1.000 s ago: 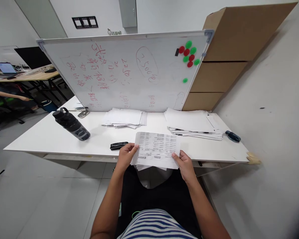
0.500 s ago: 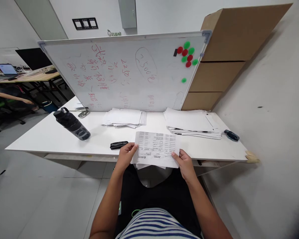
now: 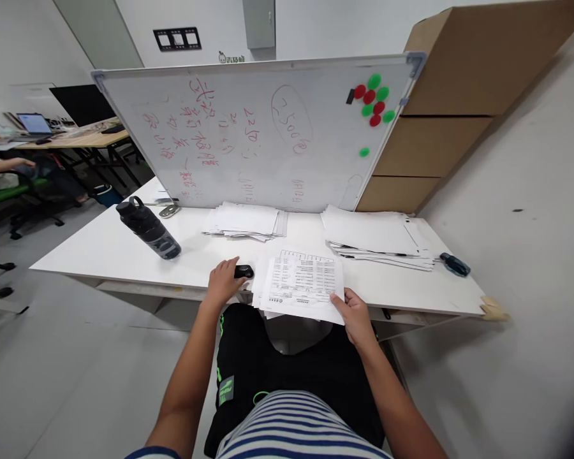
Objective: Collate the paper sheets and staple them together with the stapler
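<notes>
A thin sheaf of printed sheets lies at the front edge of the white table. My right hand pinches its lower right corner. My left hand has come down on the black stapler just left of the sheets, fingers curled over it; only the stapler's right end shows.
A dark water bottle lies on the table's left. Two paper stacks rest below a leaning whiteboard. A second dark stapler sits at the far right. Cardboard boxes stand behind. Another person sits far left.
My left hand let go of the sheets' left edge and moved left onto the black stapler. The sheets now lie flatter on the table, held only by my right hand.
</notes>
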